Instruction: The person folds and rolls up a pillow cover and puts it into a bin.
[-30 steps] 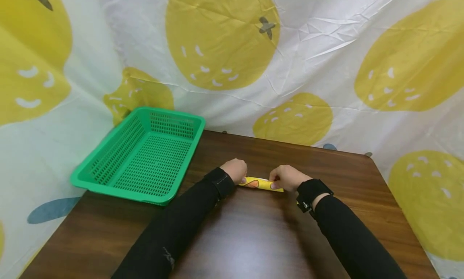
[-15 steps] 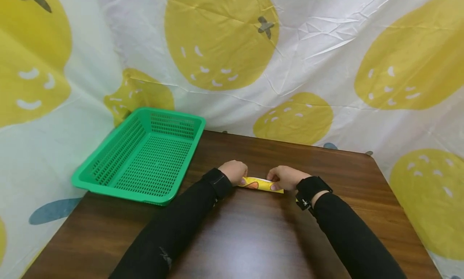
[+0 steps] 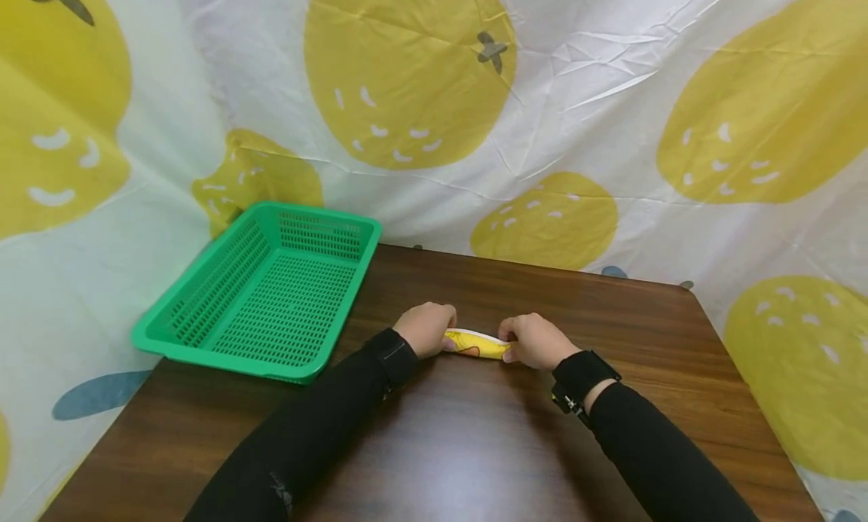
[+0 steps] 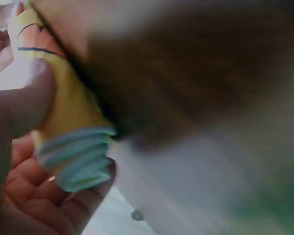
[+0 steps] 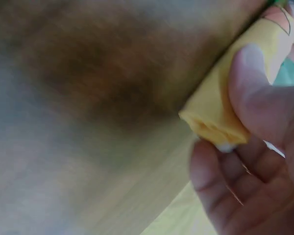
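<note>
A rolled or folded yellow cloth (image 3: 472,344) with an orange print and a white upper edge is held between my two hands at the middle of the table. My left hand (image 3: 427,328) pinches its left end; in the left wrist view, the thumb lies on the cloth (image 4: 68,105) and that end shows pale green layered folds. At the other end, my right hand (image 3: 539,340) grips the cloth with thumb on the near side and fingers behind. Yellow folds show at this end of the cloth (image 5: 210,105) in the right wrist view.
A green slotted plastic basket (image 3: 291,296) stands at the table's back left, with nothing in it. The dark wooden table (image 3: 434,439) meets a white curtain (image 3: 583,130) printed with yellow fruit along the back and sides.
My left hand has shifted slightly left and my right hand now covers the cloth's right end, which stuck out before. The cloth looks more bowed, with more white along its top.
</note>
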Motion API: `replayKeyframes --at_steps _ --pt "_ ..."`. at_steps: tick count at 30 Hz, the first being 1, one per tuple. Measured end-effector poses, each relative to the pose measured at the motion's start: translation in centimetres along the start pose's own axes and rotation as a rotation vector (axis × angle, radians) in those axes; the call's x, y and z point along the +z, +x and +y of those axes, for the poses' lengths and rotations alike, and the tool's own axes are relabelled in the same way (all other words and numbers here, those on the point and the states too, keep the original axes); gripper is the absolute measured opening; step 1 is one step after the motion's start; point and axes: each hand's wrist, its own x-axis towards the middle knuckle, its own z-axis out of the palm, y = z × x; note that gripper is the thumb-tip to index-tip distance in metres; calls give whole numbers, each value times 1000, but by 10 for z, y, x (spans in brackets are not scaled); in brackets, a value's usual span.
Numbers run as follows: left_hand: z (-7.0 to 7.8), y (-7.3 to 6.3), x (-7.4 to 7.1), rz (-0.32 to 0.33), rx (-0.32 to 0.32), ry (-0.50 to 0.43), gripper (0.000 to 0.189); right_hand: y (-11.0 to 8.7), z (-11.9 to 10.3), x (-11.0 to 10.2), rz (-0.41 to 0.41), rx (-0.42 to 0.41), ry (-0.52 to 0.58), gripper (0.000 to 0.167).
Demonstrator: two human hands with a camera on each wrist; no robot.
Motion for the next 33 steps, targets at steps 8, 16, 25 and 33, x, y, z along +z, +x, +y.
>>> replayKeyframes --at_steps 8,16,25,33 --pt "-3 -25 5 157 78 -188 104 -22 -5 18 419 -180 -162 29" --pt "9 -44 -10 474 303 120 44 -42 -14 7 803 -303 -178 38" --pt "36 -58 -33 823 409 471 16 -59 -55 -1 899 -199 82 54" --pt "37 -69 -45 907 436 553 22 -69 -74 0 943 -186 235 76"
